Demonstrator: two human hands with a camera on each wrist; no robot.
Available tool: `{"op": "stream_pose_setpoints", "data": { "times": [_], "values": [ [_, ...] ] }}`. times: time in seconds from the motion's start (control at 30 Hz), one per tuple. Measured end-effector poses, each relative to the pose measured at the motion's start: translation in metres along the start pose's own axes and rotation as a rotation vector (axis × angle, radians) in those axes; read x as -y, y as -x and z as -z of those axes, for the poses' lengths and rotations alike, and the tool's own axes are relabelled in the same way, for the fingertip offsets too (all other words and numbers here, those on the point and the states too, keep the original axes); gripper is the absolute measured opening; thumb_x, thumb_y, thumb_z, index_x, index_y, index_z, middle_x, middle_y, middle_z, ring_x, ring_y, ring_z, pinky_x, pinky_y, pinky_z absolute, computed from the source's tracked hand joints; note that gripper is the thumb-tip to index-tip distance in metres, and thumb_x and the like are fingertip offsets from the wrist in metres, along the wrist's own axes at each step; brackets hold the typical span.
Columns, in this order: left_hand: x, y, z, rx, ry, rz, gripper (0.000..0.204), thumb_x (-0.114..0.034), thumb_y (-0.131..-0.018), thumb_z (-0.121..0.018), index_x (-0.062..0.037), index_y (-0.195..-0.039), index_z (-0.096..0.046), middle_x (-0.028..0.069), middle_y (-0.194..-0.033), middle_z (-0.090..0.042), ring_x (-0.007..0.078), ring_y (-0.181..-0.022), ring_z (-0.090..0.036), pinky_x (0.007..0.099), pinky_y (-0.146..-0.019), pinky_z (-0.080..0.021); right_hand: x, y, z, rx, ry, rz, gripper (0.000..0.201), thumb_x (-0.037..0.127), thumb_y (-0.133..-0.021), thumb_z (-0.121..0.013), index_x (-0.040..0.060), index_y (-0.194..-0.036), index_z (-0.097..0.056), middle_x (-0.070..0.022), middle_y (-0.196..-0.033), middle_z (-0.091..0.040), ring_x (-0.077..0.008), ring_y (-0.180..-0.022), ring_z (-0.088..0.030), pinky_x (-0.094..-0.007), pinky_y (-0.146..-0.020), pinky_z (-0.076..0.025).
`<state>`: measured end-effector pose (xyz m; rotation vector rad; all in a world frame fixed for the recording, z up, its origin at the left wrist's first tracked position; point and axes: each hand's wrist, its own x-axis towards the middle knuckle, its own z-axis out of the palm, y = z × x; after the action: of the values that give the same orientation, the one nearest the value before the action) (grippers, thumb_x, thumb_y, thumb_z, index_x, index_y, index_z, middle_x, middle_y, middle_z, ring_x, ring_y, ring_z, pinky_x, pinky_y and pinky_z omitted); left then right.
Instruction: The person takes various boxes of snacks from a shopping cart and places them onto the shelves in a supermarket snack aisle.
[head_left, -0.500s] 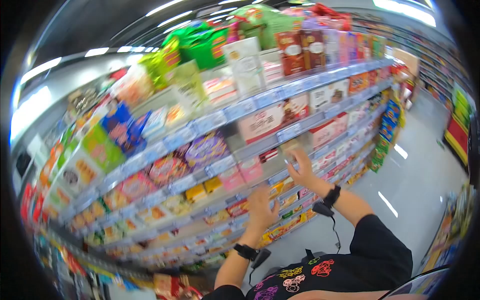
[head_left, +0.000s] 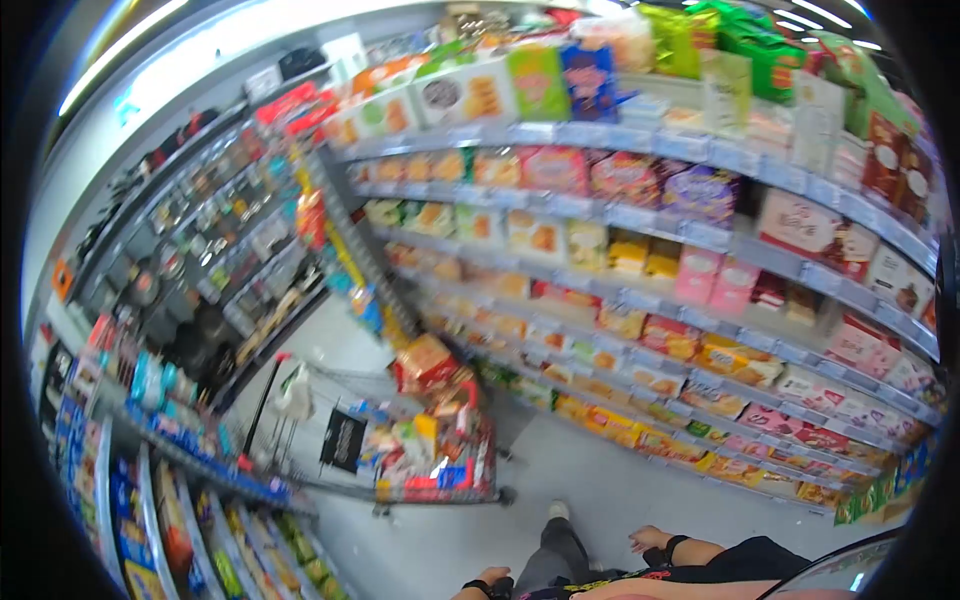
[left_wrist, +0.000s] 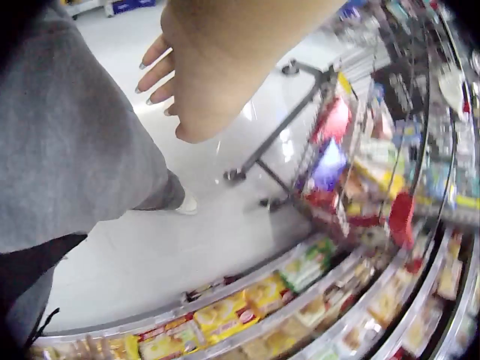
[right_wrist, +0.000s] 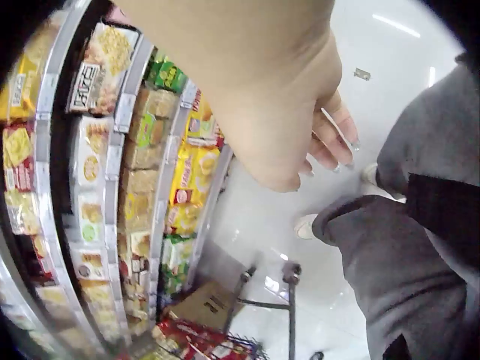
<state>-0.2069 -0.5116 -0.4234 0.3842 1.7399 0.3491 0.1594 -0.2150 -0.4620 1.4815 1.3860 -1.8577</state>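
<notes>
The wire-sided shopping cart (head_left: 395, 493) stands on the glossy floor (head_left: 600, 485) near the left end of the snack shelf (head_left: 640, 222), its long axis running across the head view, handle end leftward. Blur makes its heaped packets hard to identify; a flat black panel (head_left: 343, 440) shows. The left hand (left_wrist: 202, 90) and right hand (right_wrist: 296, 139) grasp nothing, fingers loose; the head view's lower edge crops the left arm.

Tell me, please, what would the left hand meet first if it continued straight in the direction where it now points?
The left hand would probably meet the grey trouser leg first. Depth is unclear, so it might instead pass in front of the leg, over the floor.
</notes>
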Motion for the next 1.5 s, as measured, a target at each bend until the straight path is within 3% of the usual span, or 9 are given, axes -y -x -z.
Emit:
{"op": "stream_pose_setpoints", "data": {
  "times": [0.17, 0.2, 0.3, 0.53, 0.63, 0.97, 1.1, 1.33, 1.5],
  "values": [
    [0.105, 0.073, 0.003, -0.205, -0.486, -0.13, 0.047, -0.024, -0.077, -0.062, -0.0036, -0.118, -0.052, 0.0224, -0.113, -0.058, 0.0341, -0.099, -0.059, 0.0399, -0.084, -0.047, -0.062, -0.068, -0.07, 0.339, 0.729, 0.407, 0.033, 0.029, -0.092, -0.043, 0.0048, -0.108, -0.058, -0.0145, -0.085, -0.066, -0.0243, -0.072, -0.065, -0.0379, -0.061, -0.053],
    [0.114, 0.078, -0.002, -0.206, -0.288, -0.062, 0.041, -0.026, -0.079, -0.06, -0.004, -0.113, -0.054, 0.0181, -0.104, -0.058, 0.0299, -0.091, -0.059, 0.0379, -0.076, -0.047, -0.027, -0.028, -0.081, 0.111, 0.309, -0.038, 0.033, 0.03, -0.09, -0.047, 0.0019, -0.101, -0.06, -0.0143, -0.082, -0.066, -0.0244, -0.068, -0.064, -0.0382, -0.06, -0.052],
    [0.132, 0.076, -0.007, -0.249, 0.527, 0.172, 0.028, -0.031, -0.085, -0.052, -0.0052, -0.096, -0.058, 0.0053, -0.079, -0.059, 0.017, -0.066, -0.059, 0.0317, -0.053, -0.047, 0.048, -0.009, -0.114, -0.008, 0.179, 0.01, 0.033, 0.033, -0.082, -0.057, 0.0013, -0.075, -0.062, -0.0129, -0.065, -0.062, -0.0242, -0.055, -0.06, -0.0375, -0.05, -0.048],
    [0.187, 0.103, 0.065, -0.341, 0.143, -0.244, 0.035, -0.034, -0.084, -0.049, -0.0036, -0.098, -0.061, 0.0094, -0.086, -0.062, 0.0195, -0.072, -0.063, 0.0345, -0.058, -0.049, 0.164, -0.064, -0.228, 0.029, 0.65, 0.067, 0.04, 0.042, -0.087, -0.048, 0.0042, -0.086, -0.061, -0.0094, -0.075, -0.064, -0.0205, -0.065, -0.062, -0.0352, -0.057, -0.051],
    [0.173, 0.146, 0.129, -0.505, 0.433, 0.002, 0.037, -0.034, -0.082, -0.052, -0.0047, -0.102, -0.061, 0.0155, -0.091, -0.066, 0.0247, -0.082, -0.064, 0.0331, -0.072, -0.049, 0.251, -0.007, -0.322, 0.063, 0.344, 0.262, 0.024, 0.027, -0.082, -0.054, 0.0034, -0.079, -0.057, -0.0062, -0.065, -0.058, -0.0188, -0.054, -0.056, -0.0335, -0.048, -0.044],
    [0.091, 0.205, 0.28, -0.956, 0.336, -0.396, 0.025, -0.019, -0.083, -0.058, -0.0039, -0.103, -0.06, 0.0145, -0.091, -0.065, 0.0237, -0.082, -0.064, 0.0327, -0.072, -0.049, 0.473, 0.081, -0.468, -0.058, 0.64, 1.463, 0.019, 0.014, -0.079, -0.055, 0.0046, -0.095, -0.06, -0.0147, -0.089, -0.061, -0.0318, -0.088, -0.058, -0.0389, -0.077, -0.047],
    [0.034, 0.202, 0.33, -1.004, 0.17, -0.558, 0.024, -0.015, -0.081, -0.058, -0.003, -0.103, -0.06, 0.0159, -0.098, -0.062, 0.0284, -0.092, -0.06, 0.0365, -0.08, -0.046, 0.503, 0.021, -0.454, -0.298, 0.64, 1.413, 0.022, 0.02, -0.079, -0.056, 0.0042, -0.093, -0.061, -0.0169, -0.09, -0.061, -0.0357, -0.09, -0.056, -0.0432, -0.077, -0.045],
    [-0.034, 0.17, 0.413, -0.977, -0.085, -0.665, 0.028, -0.013, -0.078, -0.059, -0.0009, -0.103, -0.058, 0.0184, -0.101, -0.058, 0.0358, -0.099, -0.052, 0.0415, -0.087, -0.041, 0.505, -0.059, -0.441, 0.19, 0.79, 0.395, 0.065, 0.044, -0.082, -0.054, -0.0011, -0.128, -0.043, -0.0241, -0.131, -0.044, -0.0358, -0.121, -0.043, -0.038, -0.099, -0.036],
    [-0.042, 0.1, 0.443, -0.869, -0.14, -0.575, 0.028, -0.015, -0.077, -0.062, -0.0016, -0.102, -0.06, 0.0168, -0.099, -0.061, 0.0328, -0.094, -0.058, 0.0393, -0.083, -0.045, 0.502, -0.059, -0.428, 0.365, 0.702, 0.402, 0.073, 0.045, -0.083, -0.054, -0.0024, -0.134, -0.033, -0.0237, -0.136, -0.038, -0.0338, -0.125, -0.039, -0.0357, -0.103, -0.031]
  ]
}}
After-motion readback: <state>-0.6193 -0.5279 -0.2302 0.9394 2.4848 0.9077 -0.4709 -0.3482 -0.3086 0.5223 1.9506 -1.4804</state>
